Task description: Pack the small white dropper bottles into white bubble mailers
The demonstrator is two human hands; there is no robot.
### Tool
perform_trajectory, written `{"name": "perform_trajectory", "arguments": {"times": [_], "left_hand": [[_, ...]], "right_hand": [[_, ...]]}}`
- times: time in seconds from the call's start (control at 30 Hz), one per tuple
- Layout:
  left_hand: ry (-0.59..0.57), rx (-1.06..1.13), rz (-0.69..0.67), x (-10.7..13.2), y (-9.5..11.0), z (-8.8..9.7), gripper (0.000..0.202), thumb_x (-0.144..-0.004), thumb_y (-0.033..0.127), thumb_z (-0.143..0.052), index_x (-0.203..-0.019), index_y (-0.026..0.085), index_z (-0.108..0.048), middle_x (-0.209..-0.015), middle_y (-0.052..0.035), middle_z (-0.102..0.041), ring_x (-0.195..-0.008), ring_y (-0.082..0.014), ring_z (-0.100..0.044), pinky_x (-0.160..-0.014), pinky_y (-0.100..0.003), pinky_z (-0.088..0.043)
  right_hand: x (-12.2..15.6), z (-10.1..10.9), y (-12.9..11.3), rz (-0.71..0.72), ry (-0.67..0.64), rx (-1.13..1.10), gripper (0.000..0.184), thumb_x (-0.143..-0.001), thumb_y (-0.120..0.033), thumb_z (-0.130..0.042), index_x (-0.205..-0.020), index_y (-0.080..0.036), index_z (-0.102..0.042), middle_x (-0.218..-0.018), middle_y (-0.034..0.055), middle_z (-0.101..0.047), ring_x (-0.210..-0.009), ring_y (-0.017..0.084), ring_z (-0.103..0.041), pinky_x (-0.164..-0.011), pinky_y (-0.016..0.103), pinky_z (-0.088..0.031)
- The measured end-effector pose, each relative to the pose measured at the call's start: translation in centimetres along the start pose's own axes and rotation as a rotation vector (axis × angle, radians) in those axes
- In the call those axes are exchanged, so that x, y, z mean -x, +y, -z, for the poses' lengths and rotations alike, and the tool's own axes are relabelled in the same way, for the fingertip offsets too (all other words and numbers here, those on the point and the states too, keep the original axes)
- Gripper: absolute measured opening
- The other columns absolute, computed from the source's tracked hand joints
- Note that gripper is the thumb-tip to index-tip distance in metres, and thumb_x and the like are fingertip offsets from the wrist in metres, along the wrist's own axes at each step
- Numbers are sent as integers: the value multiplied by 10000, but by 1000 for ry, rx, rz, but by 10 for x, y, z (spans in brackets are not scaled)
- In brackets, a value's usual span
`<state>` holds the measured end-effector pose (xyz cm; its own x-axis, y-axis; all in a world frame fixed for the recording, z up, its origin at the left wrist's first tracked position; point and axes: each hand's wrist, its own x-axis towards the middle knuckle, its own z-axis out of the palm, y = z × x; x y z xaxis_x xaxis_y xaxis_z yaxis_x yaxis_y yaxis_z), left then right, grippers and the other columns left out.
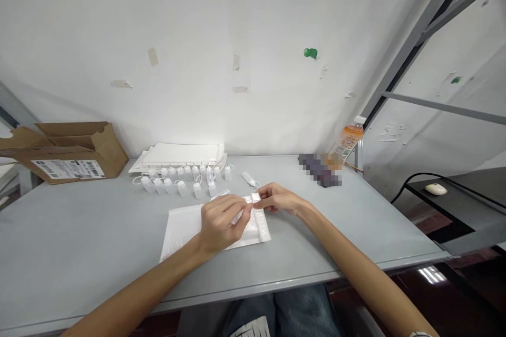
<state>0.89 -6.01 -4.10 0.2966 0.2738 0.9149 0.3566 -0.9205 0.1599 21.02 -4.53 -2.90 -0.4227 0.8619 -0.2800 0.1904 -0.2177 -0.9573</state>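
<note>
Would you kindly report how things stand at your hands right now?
Left hand, right hand pinching small pale item over white padded mailer. White squeeze bottle just beyond right hand.

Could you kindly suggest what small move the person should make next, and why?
I'd probably lower the small white piece onto the white padded mailer, since the left hand and right hand pinch it together just above the mailer's edge.

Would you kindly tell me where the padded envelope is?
In the head view, the padded envelope lies on the grey table, under the left hand and right hand, near the small white bottles.
</note>
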Motion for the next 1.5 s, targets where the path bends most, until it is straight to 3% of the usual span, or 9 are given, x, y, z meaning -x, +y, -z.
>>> {"name": "perform_trajectory", "arguments": {"times": [0.17,0.43,0.57,0.87,1.03,1.17,1.3,1.4,1.5], "left_hand": [[153,-53,-16,-19,-19,22,184,-861,85,-564,-727,166,-662,-689,-18,-718,-693,-168,-702,-663,-288,-552],[140,-141,38,-20,-41,20,242,-895,100,-539,-684,164,-639,-625,1,-687,-604,-131,-663,-555,-234,-470],[56,-249,-22,-13,-45,11,289,-878,132,-595,-593,170,-566,-543,24,-625,-517,-106,-588,-503,-232,-395],[61,-364,48,-12,-64,13,363,-891,162,-590,-539,176,-504,-486,39,-536,-476,-90,-489,-462,-242,-288],[58,-352,24,-13,-59,13,330,-885,150,-583,-562,180,-526,-504,33,-557,-499,-98,-506,-479,-243,-317],[107,-349,23,-19,-60,20,323,-879,147,-582,-562,185,-530,-501,29,-562,-496,-105,-515,-498,-250,-351],[180,-376,80,-25,-71,32,325,-886,147,-573,-564,184,-549,-491,28,-570,-487,-106,-528,-495,-249,-365],[208,-394,111,-27,-79,36,322,-895,153,-564,-575,183,-576,-502,23,-591,-501,-110,-559,-491,-249,-365],[223,-405,120,-26,-83,37,335,-893,147,-565,-560,178,-559,-500,18,-591,-495,-109,-553,-482,-251,-353]], "right_hand": [[27,30,-17,111,12,-126,235,-677,-314,-795,-787,-151,-665,-735,-1,-635,-681,115,-590,-615,217,-458],[34,113,-22,402,825,-319,264,-704,-358,-769,-808,-184,-601,-589,-39,-531,-445,76,-449,-369,187,-344],[4,139,-19,324,1088,-205,255,-791,-398,-690,-776,-213,-515,-531,-78,-403,-407,65,-354,-321,179,-230],[-64,133,-1,-36,1151,134,174,-792,-290,-687,-901,-166,-633,-625,-3,-572,-556,149,-555,-506,263,-441],[-72,121,-6,-52,1278,451,338,-815,-281,-644,-1135,-176,-634,-1081,137,-665,-1057,295,-603,-873,418,-473],[-84,89,-36,212,1111,831,344,-838,-324,-632,-1153,-188,-644,-1140,128,-679,-1114,286,-599,-949,424,-445],[-123,46,-76,481,584,902,254,-835,-329,-660,-1059,-211,-688,-1084,51,-720,-1052,217,-643,-913,334,-470],[-159,17,-94,434,260,1000,335,-779,-314,-735,-1083,-178,-702,-1176,74,-697,-1108,222,-626,-935,302,-462],[-187,-1,-99,310,152,1068,484,-726,-315,-783,-1178,-175,-680,-1283,92,-650,-1155,239,-609,-945,295,-465]]}}
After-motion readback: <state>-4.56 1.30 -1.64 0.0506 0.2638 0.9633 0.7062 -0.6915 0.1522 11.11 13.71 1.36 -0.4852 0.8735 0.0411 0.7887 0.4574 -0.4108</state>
